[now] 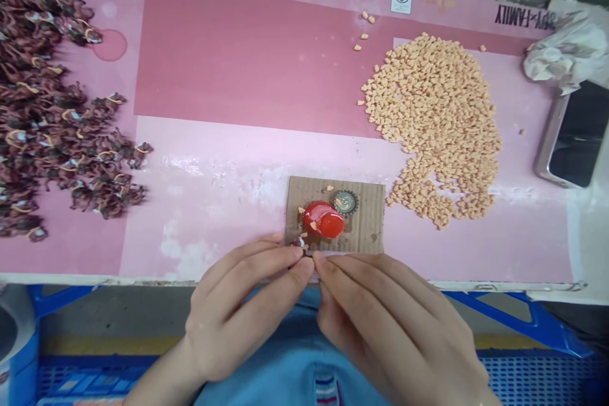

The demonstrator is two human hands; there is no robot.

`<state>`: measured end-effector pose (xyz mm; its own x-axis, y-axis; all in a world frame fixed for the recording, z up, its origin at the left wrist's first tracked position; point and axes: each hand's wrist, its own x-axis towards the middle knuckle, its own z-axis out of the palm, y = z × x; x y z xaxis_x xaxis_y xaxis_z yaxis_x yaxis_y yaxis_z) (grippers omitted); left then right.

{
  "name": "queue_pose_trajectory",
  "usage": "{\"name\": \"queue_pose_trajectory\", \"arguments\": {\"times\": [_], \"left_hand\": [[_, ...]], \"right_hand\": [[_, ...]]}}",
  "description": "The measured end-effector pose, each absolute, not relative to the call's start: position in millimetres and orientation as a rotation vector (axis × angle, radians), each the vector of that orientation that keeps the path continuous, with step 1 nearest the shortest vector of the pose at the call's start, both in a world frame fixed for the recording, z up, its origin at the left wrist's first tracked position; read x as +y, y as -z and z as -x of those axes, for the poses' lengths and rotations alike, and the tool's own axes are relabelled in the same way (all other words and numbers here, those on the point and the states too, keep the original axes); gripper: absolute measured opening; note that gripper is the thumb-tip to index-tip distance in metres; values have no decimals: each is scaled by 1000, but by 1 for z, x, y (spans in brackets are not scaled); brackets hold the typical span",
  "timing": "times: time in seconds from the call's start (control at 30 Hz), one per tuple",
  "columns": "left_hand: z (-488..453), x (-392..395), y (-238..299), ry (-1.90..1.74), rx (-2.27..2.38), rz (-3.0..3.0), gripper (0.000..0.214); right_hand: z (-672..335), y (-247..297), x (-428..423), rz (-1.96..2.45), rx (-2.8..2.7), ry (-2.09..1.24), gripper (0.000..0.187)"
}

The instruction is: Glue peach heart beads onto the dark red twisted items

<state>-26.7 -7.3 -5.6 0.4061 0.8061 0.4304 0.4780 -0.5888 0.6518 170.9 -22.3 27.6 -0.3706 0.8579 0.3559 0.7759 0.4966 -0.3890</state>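
Observation:
A small piece of corrugated cardboard (366, 216) lies on the pink mat (247, 57), close to its near edge. On the cardboard sit a glossy red domed piece (323, 219) and a crimped metal bottle cap (345, 202), with a few orange crumbs around them. My left hand (233, 311) and my right hand (390, 317) meet at the fingertips by the cardboard's front edge. Anything held between those fingertips is hidden. A tiny pale bit (301, 242) lies just beyond my left fingertips.
A large heap of orange granules (438, 120) covers the mat's right side. Dark reddish-brown bundled pieces with pale bands (61, 108) spread over the left. A crumpled white plastic bag (566, 51) and a phone (575, 133) lie at the right.

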Motion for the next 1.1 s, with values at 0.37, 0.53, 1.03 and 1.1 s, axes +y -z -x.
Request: {"name": "queue_pose_trajectory", "arguments": {"times": [0.37, 0.53, 1.03, 1.1], "left_hand": [[21, 13, -3, -1036, 1017, -1961, 15], [33, 32, -8, -950, 993, -1945, 17], [33, 375, -10, -620, 1843, -2058, 37], [44, 384, 0, -638, 1926, -2026, 34]], "right_hand": [[-220, -26, -34, 1513, -1733, -392, 34], [-230, -9, -40, 1562, -1518, -324, 37], [-274, 1, -35, 1393, -1572, -247, 34], [-286, 9, -43, 1438, -1594, -249, 26]]}}
